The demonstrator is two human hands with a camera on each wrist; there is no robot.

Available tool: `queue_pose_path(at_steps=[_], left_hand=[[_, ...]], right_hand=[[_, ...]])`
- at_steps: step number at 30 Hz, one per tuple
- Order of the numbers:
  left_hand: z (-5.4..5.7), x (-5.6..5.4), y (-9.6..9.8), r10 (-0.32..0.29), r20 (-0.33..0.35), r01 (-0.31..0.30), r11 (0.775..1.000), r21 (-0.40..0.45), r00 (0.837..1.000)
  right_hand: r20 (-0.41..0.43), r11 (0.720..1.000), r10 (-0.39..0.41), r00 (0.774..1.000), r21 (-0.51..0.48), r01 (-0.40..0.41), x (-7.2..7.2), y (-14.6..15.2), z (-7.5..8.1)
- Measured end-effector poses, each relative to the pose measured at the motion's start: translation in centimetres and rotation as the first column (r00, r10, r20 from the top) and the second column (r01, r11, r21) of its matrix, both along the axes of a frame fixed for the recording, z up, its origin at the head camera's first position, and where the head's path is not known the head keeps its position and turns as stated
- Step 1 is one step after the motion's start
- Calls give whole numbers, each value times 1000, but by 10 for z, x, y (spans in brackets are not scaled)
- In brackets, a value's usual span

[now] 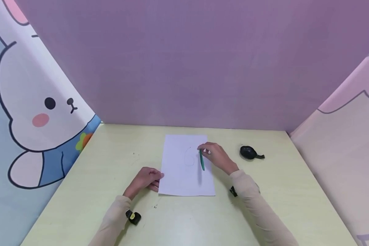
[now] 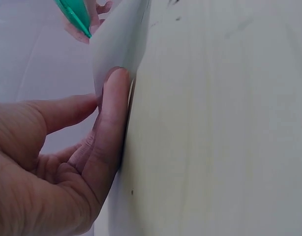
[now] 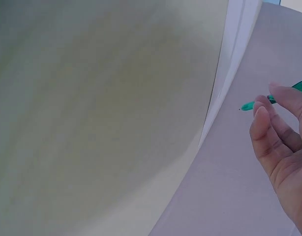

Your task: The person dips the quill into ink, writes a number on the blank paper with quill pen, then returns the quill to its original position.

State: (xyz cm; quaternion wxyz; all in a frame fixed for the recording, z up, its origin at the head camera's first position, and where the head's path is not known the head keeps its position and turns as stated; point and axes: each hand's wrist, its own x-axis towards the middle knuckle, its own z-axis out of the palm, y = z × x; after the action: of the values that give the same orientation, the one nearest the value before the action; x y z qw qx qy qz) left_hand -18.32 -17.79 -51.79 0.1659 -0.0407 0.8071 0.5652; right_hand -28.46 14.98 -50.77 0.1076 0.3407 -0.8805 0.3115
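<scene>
A white sheet of paper lies on the table with a faint, thin curved outline drawn on it. My left hand pinches the sheet's left edge; in the left wrist view the thumb is on one side of the paper and the index finger on the other. Above the sheet's right part, my right hand holds a green pen between thumb and fingers. The pen's point shows in the right wrist view, apart from the paper, and the pen casts a shadow on the sheet.
A black rounded object with a short tail lies on the pale table, right of my right hand. Small dark marks dot the tabletop. A purple panel stands behind the table, with printed walls at both sides. Black devices are strapped to both wrists.
</scene>
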Motion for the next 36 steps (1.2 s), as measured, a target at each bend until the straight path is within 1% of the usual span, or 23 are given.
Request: queue_pose_path(at_steps=[5,13,15,22,26,32,36], left_hand=[[-2,-1,2,19,5,-19,1000,4,1000],[-5,0,0,1,-10,-1,999,48,1000],[-5,1,0,-2,-16,3,999,45,1000],[-5,1,0,19,-18,-18,999,27,1000],[-5,2,0,13,-28,-12,1000,28,1000],[-5,2,-2,-4,-27,5,999,31,1000],[-4,1,-1,-2,-26,3,1000,30,1000]], right_hand=[[-2,999,-20,1000,27,20,1,5,-1],[-26,999,-21,999,34,22,3,18,0],[-25,999,-26,999,41,27,3,21,0],[-19,999,-28,999,42,28,3,25,1],[-31,999,-29,999,37,30,3,26,1],[-25,999,-27,999,37,28,3,31,1],[-32,999,-30,999,36,31,3,35,2]])
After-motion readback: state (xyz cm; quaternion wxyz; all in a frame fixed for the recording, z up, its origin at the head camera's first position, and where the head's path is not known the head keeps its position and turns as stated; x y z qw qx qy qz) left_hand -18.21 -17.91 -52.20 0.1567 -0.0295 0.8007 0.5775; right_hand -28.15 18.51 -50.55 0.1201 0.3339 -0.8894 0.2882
